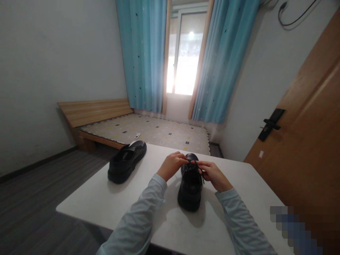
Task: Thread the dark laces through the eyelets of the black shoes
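A black lace-up shoe (pixel 189 193) stands upright on the white table, its toe pointing away from me and its heel toward me. My left hand (pixel 174 164) is at the left of the lacing, fingers pinched on the shoelace. From the right, my right hand (pixel 212 174) pinches the lace too, thumb and fingers together over the tongue. A loose dark lace end (pixel 203 177) hangs below the right fingers. The exact crossing of the laces between my fingertips is too small to make out.
Another black shoe (pixel 124 164) rests near the table's left edge. Behind the white table (pixel 87 202) is a bed (pixel 159 132) with a small white device (pixel 137 135) on it. A wooden door (pixel 297 141) stands at right; blue curtains (pixel 146 53) flank the window.
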Demonstrator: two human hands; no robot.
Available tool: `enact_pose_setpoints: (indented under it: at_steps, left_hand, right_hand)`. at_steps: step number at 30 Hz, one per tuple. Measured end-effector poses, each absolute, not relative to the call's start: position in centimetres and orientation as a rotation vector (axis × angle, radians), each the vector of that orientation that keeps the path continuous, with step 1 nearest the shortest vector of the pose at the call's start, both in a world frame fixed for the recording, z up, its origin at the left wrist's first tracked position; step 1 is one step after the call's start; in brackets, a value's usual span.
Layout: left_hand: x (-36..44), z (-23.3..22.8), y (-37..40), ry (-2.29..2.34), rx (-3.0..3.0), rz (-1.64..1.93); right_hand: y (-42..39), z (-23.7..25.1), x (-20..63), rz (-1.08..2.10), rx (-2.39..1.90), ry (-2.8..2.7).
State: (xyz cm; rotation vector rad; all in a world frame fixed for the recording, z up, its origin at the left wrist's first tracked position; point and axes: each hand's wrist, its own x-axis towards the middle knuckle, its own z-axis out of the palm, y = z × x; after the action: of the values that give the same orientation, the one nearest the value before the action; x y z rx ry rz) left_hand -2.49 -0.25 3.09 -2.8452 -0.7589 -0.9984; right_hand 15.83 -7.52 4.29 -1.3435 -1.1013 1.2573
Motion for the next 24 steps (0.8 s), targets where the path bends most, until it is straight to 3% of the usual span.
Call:
enact_pose_setpoints:
  at_steps: [12, 24]
  left_hand:
    - [-1.0, 2.1, -1.7, -0.986, -2.644, -1.362]
    - [0.1, 1.9, -1.3, -1.378, -2.859, -1.714]
  right_hand:
    - [-7.5, 3.9, 15.2, 1.024, -1.398, -1.242]
    - [-7.1, 3.1, 15.4, 0.780, -1.390, -1.410]
